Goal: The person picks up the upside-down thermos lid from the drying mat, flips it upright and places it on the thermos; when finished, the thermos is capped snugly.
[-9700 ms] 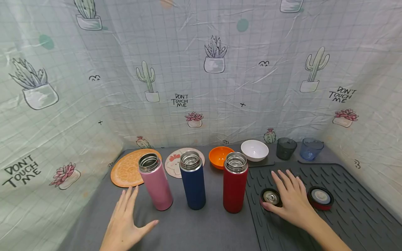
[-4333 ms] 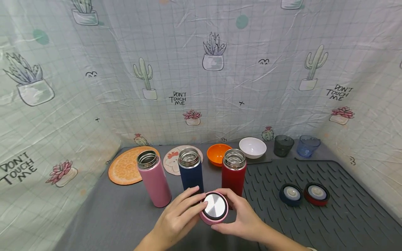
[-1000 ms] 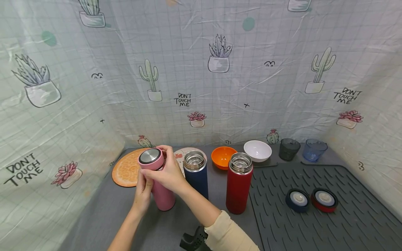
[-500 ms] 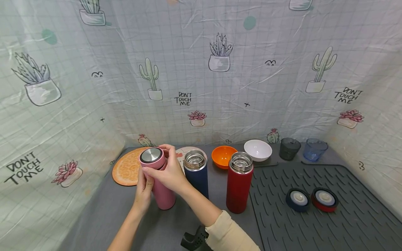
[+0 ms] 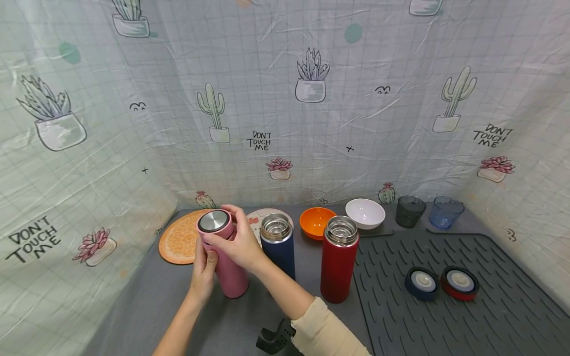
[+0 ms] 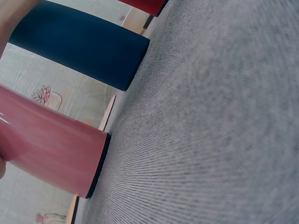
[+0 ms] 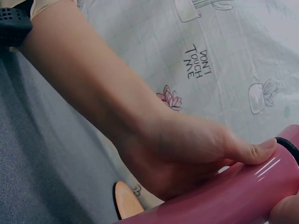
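Pink flask (image 5: 228, 267) stands upright near the desk's (image 5: 178, 306) left edge, long axis vertical, mouth up and capped by its pink lid (image 5: 214, 223). Three flasks stand in a row; two loose lids lie on the ribbed mat (image 5: 490, 306). Left hand (image 5: 202, 272) grips the pink body; right hand (image 5: 238, 242) curls round the lid.
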`<state>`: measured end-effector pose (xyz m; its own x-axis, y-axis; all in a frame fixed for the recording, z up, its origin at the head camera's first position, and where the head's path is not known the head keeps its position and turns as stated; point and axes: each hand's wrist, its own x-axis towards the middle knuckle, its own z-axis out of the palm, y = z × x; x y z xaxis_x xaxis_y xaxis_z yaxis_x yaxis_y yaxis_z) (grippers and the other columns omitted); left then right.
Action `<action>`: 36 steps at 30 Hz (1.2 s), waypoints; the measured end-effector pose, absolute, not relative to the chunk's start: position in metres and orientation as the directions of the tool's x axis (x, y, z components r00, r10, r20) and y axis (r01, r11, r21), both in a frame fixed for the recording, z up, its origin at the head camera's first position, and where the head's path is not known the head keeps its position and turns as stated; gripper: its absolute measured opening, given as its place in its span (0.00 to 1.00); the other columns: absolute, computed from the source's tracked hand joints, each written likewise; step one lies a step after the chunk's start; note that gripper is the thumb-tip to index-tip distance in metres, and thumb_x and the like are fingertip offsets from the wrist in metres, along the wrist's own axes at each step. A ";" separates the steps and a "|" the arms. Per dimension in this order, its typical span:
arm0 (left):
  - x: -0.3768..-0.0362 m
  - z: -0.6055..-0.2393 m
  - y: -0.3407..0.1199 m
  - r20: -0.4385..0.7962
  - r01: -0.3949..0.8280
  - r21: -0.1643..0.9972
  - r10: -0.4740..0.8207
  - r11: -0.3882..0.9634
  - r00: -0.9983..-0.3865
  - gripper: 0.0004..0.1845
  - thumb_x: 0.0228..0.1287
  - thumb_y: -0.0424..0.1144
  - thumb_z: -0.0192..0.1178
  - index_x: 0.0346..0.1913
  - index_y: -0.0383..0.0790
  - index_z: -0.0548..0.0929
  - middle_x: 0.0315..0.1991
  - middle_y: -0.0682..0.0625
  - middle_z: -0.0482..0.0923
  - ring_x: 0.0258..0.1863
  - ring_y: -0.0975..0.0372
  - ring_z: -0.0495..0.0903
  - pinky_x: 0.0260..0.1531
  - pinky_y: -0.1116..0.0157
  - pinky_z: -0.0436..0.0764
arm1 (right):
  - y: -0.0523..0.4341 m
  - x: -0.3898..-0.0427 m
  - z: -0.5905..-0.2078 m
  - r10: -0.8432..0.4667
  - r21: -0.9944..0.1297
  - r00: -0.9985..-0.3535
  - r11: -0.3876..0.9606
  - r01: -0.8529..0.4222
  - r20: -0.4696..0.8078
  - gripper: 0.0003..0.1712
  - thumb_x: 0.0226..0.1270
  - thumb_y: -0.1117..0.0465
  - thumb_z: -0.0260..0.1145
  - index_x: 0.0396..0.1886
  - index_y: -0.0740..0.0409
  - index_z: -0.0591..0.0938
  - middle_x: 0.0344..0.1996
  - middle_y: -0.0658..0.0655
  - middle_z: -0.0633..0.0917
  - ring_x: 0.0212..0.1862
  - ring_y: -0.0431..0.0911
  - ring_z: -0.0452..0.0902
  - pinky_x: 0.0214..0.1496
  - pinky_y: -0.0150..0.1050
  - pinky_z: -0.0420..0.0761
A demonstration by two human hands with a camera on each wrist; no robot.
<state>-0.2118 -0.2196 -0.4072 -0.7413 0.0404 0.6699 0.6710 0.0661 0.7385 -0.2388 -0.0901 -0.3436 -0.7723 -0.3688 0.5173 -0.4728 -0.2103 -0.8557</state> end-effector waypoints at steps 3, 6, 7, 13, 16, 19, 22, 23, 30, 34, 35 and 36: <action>-0.211 -0.407 -0.220 0.661 0.662 0.747 0.031 0.066 -0.750 0.26 0.73 0.36 0.38 0.71 0.41 0.48 0.61 0.51 0.60 0.55 0.62 0.64 0.49 0.73 0.68 | -0.090 -0.239 -0.343 -0.392 -0.862 -0.768 -0.225 -0.455 0.507 0.35 0.61 0.61 0.54 0.68 0.61 0.56 0.59 0.61 0.68 0.56 0.43 0.68 0.57 0.33 0.68; -0.211 -0.408 -0.220 0.654 0.653 0.754 0.015 0.073 -0.757 0.26 0.73 0.36 0.38 0.70 0.41 0.49 0.59 0.51 0.61 0.53 0.62 0.64 0.47 0.73 0.68 | -0.090 -0.241 -0.344 -0.402 -0.862 -0.763 -0.258 -0.437 0.507 0.34 0.60 0.62 0.50 0.68 0.62 0.56 0.57 0.63 0.70 0.57 0.44 0.68 0.57 0.33 0.67; -0.211 -0.408 -0.220 0.651 0.650 0.756 0.015 0.076 -0.759 0.26 0.73 0.36 0.38 0.70 0.41 0.49 0.59 0.51 0.61 0.53 0.62 0.64 0.47 0.73 0.68 | -0.091 -0.241 -0.343 -0.396 -0.862 -0.766 -0.265 -0.432 0.506 0.33 0.60 0.62 0.51 0.67 0.62 0.58 0.56 0.62 0.71 0.55 0.44 0.69 0.55 0.33 0.69; -0.212 -0.407 -0.219 0.649 0.649 0.758 0.024 0.064 -0.761 0.27 0.73 0.36 0.39 0.71 0.43 0.48 0.61 0.51 0.60 0.56 0.61 0.63 0.50 0.72 0.67 | -0.093 -0.240 -0.342 -0.366 -0.875 -0.795 -0.237 -0.422 0.483 0.35 0.60 0.61 0.60 0.66 0.60 0.58 0.55 0.56 0.69 0.52 0.41 0.70 0.52 0.33 0.72; -0.211 -0.407 -0.219 0.648 0.647 0.759 0.022 0.070 -0.762 0.27 0.72 0.36 0.38 0.71 0.42 0.48 0.61 0.51 0.60 0.55 0.62 0.63 0.49 0.73 0.67 | -0.093 -0.239 -0.342 -0.381 -0.876 -0.790 -0.250 -0.412 0.480 0.36 0.60 0.61 0.55 0.68 0.59 0.56 0.57 0.60 0.69 0.55 0.43 0.68 0.55 0.33 0.69; -0.212 -0.407 -0.220 0.647 0.647 0.759 0.023 0.074 -0.762 0.27 0.73 0.35 0.38 0.71 0.43 0.47 0.61 0.51 0.60 0.55 0.62 0.64 0.49 0.74 0.68 | -0.093 -0.238 -0.342 -0.380 -0.874 -0.790 -0.281 -0.397 0.481 0.35 0.59 0.62 0.56 0.66 0.59 0.58 0.55 0.60 0.70 0.53 0.44 0.71 0.53 0.34 0.71; -0.213 -0.408 -0.220 0.650 0.650 0.757 0.030 0.062 -0.760 0.27 0.73 0.37 0.38 0.71 0.43 0.48 0.61 0.50 0.60 0.56 0.61 0.64 0.50 0.73 0.68 | -0.093 -0.238 -0.341 -0.356 -0.876 -0.802 -0.249 -0.414 0.480 0.34 0.57 0.61 0.62 0.63 0.59 0.60 0.52 0.55 0.69 0.49 0.42 0.72 0.49 0.33 0.75; -0.213 -0.408 -0.220 0.652 0.652 0.756 0.030 0.063 -0.758 0.27 0.73 0.37 0.38 0.71 0.43 0.48 0.61 0.50 0.60 0.56 0.61 0.64 0.50 0.72 0.68 | -0.093 -0.238 -0.341 -0.351 -0.876 -0.804 -0.235 -0.420 0.480 0.35 0.57 0.61 0.63 0.63 0.59 0.61 0.52 0.55 0.69 0.49 0.42 0.72 0.49 0.33 0.74; -0.212 -0.409 -0.220 0.645 0.643 0.760 0.010 0.094 -0.764 0.26 0.73 0.36 0.38 0.70 0.41 0.49 0.59 0.53 0.61 0.53 0.63 0.64 0.47 0.74 0.67 | -0.093 -0.239 -0.340 -0.377 -0.884 -0.804 -0.281 -0.374 0.460 0.32 0.59 0.62 0.55 0.64 0.62 0.62 0.53 0.60 0.73 0.51 0.42 0.71 0.53 0.33 0.71; -0.212 -0.408 -0.220 0.649 0.649 0.757 0.026 0.074 -0.760 0.26 0.73 0.35 0.38 0.71 0.42 0.48 0.60 0.51 0.61 0.55 0.62 0.64 0.49 0.73 0.68 | -0.095 -0.239 -0.341 -0.350 -0.895 -0.830 -0.270 -0.354 0.434 0.31 0.56 0.62 0.63 0.59 0.60 0.64 0.49 0.54 0.72 0.46 0.40 0.74 0.47 0.33 0.75; -0.212 -0.408 -0.220 0.649 0.649 0.757 0.028 0.073 -0.760 0.27 0.73 0.35 0.38 0.71 0.42 0.47 0.60 0.51 0.61 0.55 0.62 0.64 0.50 0.73 0.68 | -0.095 -0.239 -0.341 -0.347 -0.895 -0.830 -0.261 -0.362 0.437 0.32 0.55 0.62 0.64 0.60 0.60 0.63 0.51 0.54 0.71 0.47 0.40 0.74 0.48 0.33 0.74; -0.212 -0.407 -0.220 0.648 0.648 0.758 0.029 0.072 -0.761 0.27 0.72 0.35 0.38 0.71 0.43 0.47 0.61 0.51 0.60 0.56 0.62 0.64 0.50 0.73 0.68 | -0.095 -0.238 -0.341 -0.351 -0.897 -0.830 -0.260 -0.359 0.434 0.33 0.56 0.62 0.63 0.62 0.59 0.62 0.52 0.54 0.71 0.48 0.41 0.73 0.50 0.34 0.74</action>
